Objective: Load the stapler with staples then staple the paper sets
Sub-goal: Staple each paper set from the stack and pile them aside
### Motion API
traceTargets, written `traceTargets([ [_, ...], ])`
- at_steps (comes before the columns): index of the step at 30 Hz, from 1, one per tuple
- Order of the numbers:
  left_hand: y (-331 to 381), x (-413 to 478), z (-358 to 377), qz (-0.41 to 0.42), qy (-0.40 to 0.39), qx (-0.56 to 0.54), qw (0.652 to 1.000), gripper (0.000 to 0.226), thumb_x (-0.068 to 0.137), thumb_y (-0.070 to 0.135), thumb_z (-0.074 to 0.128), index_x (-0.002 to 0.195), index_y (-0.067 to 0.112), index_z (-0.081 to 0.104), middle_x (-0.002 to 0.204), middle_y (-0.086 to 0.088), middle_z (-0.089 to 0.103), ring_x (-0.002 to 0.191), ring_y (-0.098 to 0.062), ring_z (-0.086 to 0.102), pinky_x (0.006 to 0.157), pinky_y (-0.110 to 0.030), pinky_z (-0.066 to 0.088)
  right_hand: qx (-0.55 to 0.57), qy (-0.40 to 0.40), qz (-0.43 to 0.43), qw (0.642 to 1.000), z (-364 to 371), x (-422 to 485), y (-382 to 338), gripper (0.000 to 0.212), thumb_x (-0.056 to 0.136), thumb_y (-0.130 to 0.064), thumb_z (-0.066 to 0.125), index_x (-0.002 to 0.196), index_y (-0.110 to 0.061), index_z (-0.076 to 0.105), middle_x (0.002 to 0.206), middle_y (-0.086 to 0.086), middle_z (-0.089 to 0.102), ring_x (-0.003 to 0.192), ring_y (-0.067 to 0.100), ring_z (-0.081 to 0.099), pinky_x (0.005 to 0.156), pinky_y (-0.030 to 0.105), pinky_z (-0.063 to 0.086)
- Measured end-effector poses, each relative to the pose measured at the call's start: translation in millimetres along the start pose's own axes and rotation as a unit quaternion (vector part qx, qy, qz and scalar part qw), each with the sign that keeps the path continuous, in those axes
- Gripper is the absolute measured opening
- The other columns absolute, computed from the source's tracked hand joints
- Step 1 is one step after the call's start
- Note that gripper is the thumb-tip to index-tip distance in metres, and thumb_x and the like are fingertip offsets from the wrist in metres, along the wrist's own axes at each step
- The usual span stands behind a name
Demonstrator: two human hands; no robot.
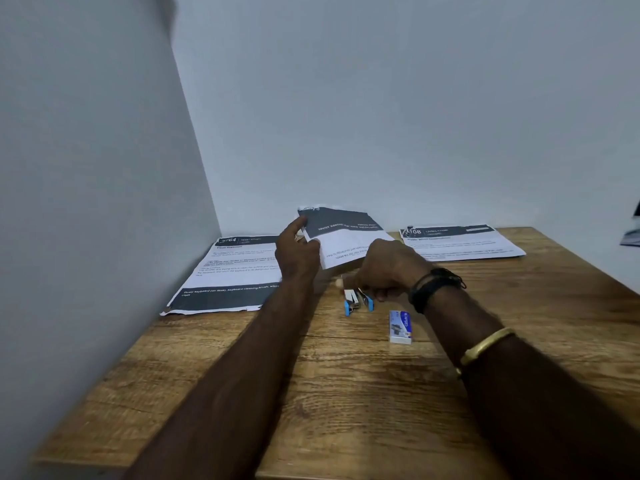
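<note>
Apparently loading is over and stapling is under way. The left paper set (228, 271) lies flat on the table (346, 393), stapled or not I cannot tell. The left hand (298, 254) pinches the raised middle paper set (341, 237), while the right hand (388, 268) curls round the stapler (358, 301). The staple box (400, 325) lies just beside, and the right paper set (460, 242) lies flat beyond.

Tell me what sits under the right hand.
A blue and silver metal stapler on the brown wooden table, gripped by that right hand. Its front end is covered.
</note>
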State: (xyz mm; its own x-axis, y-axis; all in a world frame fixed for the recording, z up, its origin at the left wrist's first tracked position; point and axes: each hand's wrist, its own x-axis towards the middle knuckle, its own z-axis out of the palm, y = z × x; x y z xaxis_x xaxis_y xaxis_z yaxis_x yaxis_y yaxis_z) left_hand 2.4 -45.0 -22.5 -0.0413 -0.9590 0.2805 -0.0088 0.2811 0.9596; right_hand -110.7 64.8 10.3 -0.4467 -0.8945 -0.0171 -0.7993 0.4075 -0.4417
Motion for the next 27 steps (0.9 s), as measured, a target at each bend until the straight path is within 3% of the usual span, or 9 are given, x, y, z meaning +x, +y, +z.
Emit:
traceTargets([
  [2,0,1,-1,-0.011,-0.004,-0.016,1.0,0.059,0.083,-0.011,0.061,0.137,0.011,0.061,0.139,-0.007,0.063,0.122,-0.026,0.063,0.106,-0.044,0.052,0.042,0.064,0.009,0.997,-6,5,5,0.034,0.075,-0.047,0.079,0.074,-0.014,0.069,0.075,0.003,0.074,0.067,0.022,0.07,0.071,0.035,0.062],
  [4,1,2,-2,-0.032,-0.005,-0.052,0.998,0.06,0.084,-0.015,0.058,0.139,0.009,0.06,0.139,-0.009,0.062,0.122,-0.028,0.063,0.104,-0.044,0.054,0.112,0.147,0.037,0.982,-11,10,10,0.017,0.075,-0.027,0.066,0.079,-0.011,0.07,0.083,0.007,0.074,0.077,0.028,0.069,0.071,0.033,0.058],
  [8,10,-4,-4,-0.112,-0.024,-0.192,0.975,0.062,0.084,-0.021,0.053,0.14,0.008,0.057,0.122,-0.012,0.066,0.087,-0.023,0.07,0.064,-0.026,0.06,0.215,0.256,0.062,0.941,-8,16,24,0.015,0.083,-0.021,0.062,0.084,-0.017,0.077,0.095,0.001,0.076,0.094,0.027,0.068,0.076,0.03,0.053],
  [12,15,-6,-9,-0.155,-0.034,-0.26,0.953,0.061,0.084,-0.023,0.053,0.138,0.005,0.058,0.114,-0.015,0.068,0.083,-0.026,0.071,0.057,-0.024,0.058,0.285,0.268,0.106,0.914,-5,24,41,0.021,0.083,-0.028,0.069,0.101,-0.019,0.075,0.112,0.002,0.073,0.111,0.028,0.064,0.094,0.035,0.052],
  [15,16,-8,-10,-0.169,-0.038,-0.272,0.947,0.06,0.084,-0.022,0.053,0.137,0.004,0.06,0.119,-0.017,0.068,0.084,-0.027,0.071,0.055,-0.024,0.058,0.355,0.234,0.145,0.894,-5,29,47,0.022,0.079,-0.022,0.071,0.098,-0.011,0.075,0.105,0.009,0.075,0.103,0.034,0.07,0.092,0.044,0.057],
  [18,11,-9,-7,-0.157,-0.043,-0.25,0.954,0.056,0.085,-0.022,0.055,0.134,0.005,0.061,0.115,-0.014,0.069,0.086,-0.026,0.071,0.062,-0.027,0.061,0.422,0.244,0.161,0.858,-5,30,50,0.017,0.076,-0.007,0.071,0.092,-0.008,0.077,0.095,0.013,0.077,0.095,0.036,0.073,0.087,0.047,0.061],
  [20,7,-9,-4,-0.153,-0.02,-0.196,0.969,0.048,0.085,-0.016,0.061,0.128,0.005,0.067,0.12,-0.014,0.07,0.097,-0.028,0.071,0.084,-0.035,0.061,0.403,0.272,0.156,0.86,-5,31,54,0.017,0.078,-0.006,0.072,0.093,-0.008,0.08,0.097,0.012,0.078,0.1,0.034,0.072,0.085,0.033,0.058],
  [23,2,-12,0,-0.119,0.026,-0.013,0.992,0.03,0.086,0.002,0.071,0.114,0.01,0.076,0.122,-0.006,0.073,0.104,-0.018,0.066,0.1,-0.026,0.05,0.364,0.293,0.157,0.87,-8,28,57,0.018,0.078,-0.006,0.076,0.094,-0.012,0.082,0.101,0.005,0.079,0.104,0.026,0.071,0.075,0.017,0.042],
  [27,10,-18,17,-0.078,-0.027,0.044,0.996,0.044,0.081,0.003,0.073,0.124,0.009,0.071,0.129,-0.008,0.069,0.121,-0.025,0.064,0.108,-0.033,0.048,0.369,0.329,0.14,0.858,-18,25,66,0.02,0.078,-0.004,0.079,0.097,-0.012,0.082,0.104,0.006,0.079,0.107,0.025,0.07,0.092,0.024,0.052],
])
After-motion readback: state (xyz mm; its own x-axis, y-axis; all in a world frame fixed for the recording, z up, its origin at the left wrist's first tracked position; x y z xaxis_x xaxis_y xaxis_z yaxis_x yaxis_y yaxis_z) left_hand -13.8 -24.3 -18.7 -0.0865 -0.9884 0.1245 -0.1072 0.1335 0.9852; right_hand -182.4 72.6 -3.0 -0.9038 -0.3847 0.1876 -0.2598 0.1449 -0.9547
